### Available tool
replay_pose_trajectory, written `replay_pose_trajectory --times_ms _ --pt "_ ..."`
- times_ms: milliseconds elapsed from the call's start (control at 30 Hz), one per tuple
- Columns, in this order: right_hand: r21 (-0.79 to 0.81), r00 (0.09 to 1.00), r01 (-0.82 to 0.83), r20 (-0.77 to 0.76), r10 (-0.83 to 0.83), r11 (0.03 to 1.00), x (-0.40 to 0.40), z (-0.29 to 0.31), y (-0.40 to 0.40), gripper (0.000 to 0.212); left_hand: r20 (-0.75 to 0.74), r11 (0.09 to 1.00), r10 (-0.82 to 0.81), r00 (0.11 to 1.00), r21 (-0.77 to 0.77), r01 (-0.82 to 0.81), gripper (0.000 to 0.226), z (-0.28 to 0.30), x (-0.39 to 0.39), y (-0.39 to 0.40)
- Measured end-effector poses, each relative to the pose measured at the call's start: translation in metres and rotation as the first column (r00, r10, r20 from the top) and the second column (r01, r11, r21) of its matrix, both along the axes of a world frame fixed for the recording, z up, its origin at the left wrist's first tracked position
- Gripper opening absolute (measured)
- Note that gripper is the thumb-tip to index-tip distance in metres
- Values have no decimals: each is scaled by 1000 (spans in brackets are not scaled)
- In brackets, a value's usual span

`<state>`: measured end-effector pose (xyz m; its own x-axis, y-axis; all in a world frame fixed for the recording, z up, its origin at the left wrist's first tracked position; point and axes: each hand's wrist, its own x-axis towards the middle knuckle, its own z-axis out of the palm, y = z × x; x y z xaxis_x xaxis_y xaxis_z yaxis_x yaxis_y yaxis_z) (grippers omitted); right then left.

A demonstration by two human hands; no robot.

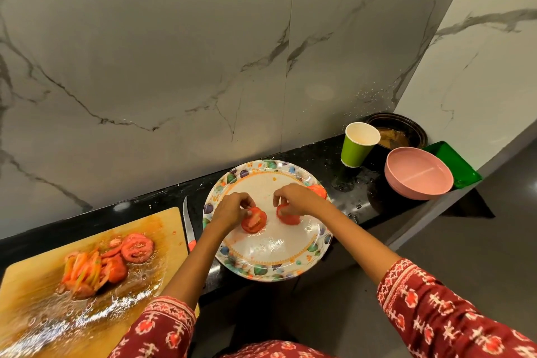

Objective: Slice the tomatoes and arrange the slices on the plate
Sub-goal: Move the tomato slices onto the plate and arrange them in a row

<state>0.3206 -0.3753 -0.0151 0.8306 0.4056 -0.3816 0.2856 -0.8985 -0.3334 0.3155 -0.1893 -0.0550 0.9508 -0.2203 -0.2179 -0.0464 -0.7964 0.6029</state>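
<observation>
Slices being laid out now, one per hand. Left hand (232, 208) pinching a tomato slice (253, 220) by its upper edge, fingertips curled onto it, lowering or nudging it flat on the left-centre of the plate (270, 259). Right hand (296, 197) pinching a second slice (287, 216) just beside the first, the two pieces near each other but apart. Probably spacing them side by side to build a row across the middle. Holding by the edge rather than the wet cut face, likely to keep the soft flesh from tearing. Peeking out behind the right hand, a third slice (318, 189) already lying near the far right rim.

Remaining cut tomatoes (116, 261) sitting in a juicy heap on the wooden cutting board (162, 227) to the left, so more transferring to come. Knife (188, 224) lying set aside in the gap between board and plate, blade pointing away, out of the hands' way.

Resting on a narrow black desk (319, 157) against a white marble-veined wall. Standing further right: a green paper cup (357, 144), a pink bowl (418, 173), a dark dish (398, 131) and a green tray (453, 163) in the corner.
</observation>
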Motion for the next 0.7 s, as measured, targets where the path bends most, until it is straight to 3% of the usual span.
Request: replay_pose_trajectory --times_ms 100,233,433,600,700 --pt "206 970 220 59 -236 954 3 13 -22 13 22 1000 -23 999 -21 23 14 0 1 -4" --pt "420 833 503 -5 -553 755 5 21 -53 17 67 994 -76 995 -78 81 17 5 7 -19" --pt "452 756 592 -26 -654 667 -4 -5 -53 20 73 982 -97 993 -154 107 20 10 20 -55" --pt "498 635 634 101 -766 591 -15 -26 -44 11 35 979 -144 989 -144 147 17 11 30 -84" --pt "513 623 623 131 -771 591 -14 -34 -48 12 29 987 -111 993 -116 114 14 7 34 -100"
